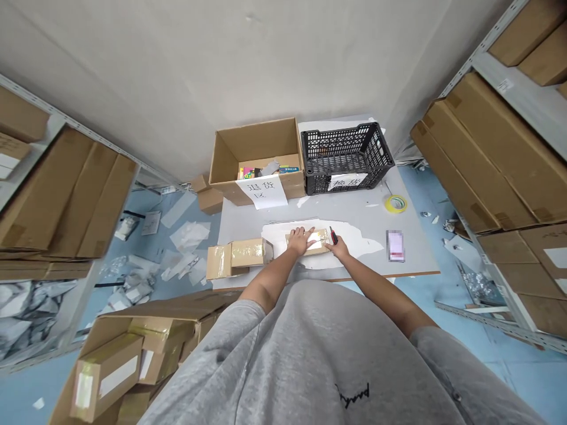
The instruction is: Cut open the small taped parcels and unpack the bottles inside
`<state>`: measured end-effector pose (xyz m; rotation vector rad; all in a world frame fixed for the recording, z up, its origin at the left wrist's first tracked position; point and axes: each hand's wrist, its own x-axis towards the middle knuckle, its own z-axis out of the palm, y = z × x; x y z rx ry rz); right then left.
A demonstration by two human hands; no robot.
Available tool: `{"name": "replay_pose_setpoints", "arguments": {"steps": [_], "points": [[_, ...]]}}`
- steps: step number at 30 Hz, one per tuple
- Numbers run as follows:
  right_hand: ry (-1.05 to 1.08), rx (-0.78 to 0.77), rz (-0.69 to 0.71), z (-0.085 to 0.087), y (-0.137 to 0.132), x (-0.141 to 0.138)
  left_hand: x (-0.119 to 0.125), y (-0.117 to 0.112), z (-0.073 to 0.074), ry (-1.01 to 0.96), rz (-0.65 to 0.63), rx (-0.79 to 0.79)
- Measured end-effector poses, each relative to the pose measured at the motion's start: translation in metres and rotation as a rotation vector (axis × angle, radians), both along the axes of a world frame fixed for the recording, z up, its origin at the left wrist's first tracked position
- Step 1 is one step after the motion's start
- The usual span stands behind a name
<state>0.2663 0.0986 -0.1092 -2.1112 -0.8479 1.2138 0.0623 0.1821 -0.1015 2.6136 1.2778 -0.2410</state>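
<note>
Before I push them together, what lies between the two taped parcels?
Head view: a white patch lies between the left parcel and the right parcel.

Sign [262, 192] on cardboard box [254, 144]: "退货区"; sign [348, 181] on plastic crate [348, 156]: "换货".

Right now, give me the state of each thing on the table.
Cardboard parcel: taped, lying flat
Left hand: pressed flat on parcel
Utility knife: red handle, blade unclear
Right hand: gripping knife
Cardboard box: open, colourful items inside
Black plastic crate: upright, labelled
Yellow tape roll: lying flat
</note>
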Motion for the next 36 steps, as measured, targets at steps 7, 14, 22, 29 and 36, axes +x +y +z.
{"name": "replay_pose_setpoints", "arguments": {"steps": [7, 14, 22, 29, 36], "points": [[-0.021, -0.046, -0.020, -0.021, 0.010, 0.008, 0.005, -0.003, -0.007, 0.054, -0.055, 0.063], [-0.105, -0.053, 0.010, -0.029, 0.007, 0.009, 0.008, 0.005, -0.008, 0.078, -0.139, -0.022], [-0.124, -0.039, -0.008, -0.011, 0.000, 0.003, 0.026, -0.006, -0.018, -0.081, -0.231, 0.103], [0.265, -0.008, -0.199, 0.016, -0.031, -0.013, 0.036, -0.003, -0.021, -0.018, -0.145, 0.021], [0.398, -0.077, -0.210, 0.029, -0.041, -0.030, 0.042, 0.001, -0.017, 0.032, -0.114, -0.038]]}}
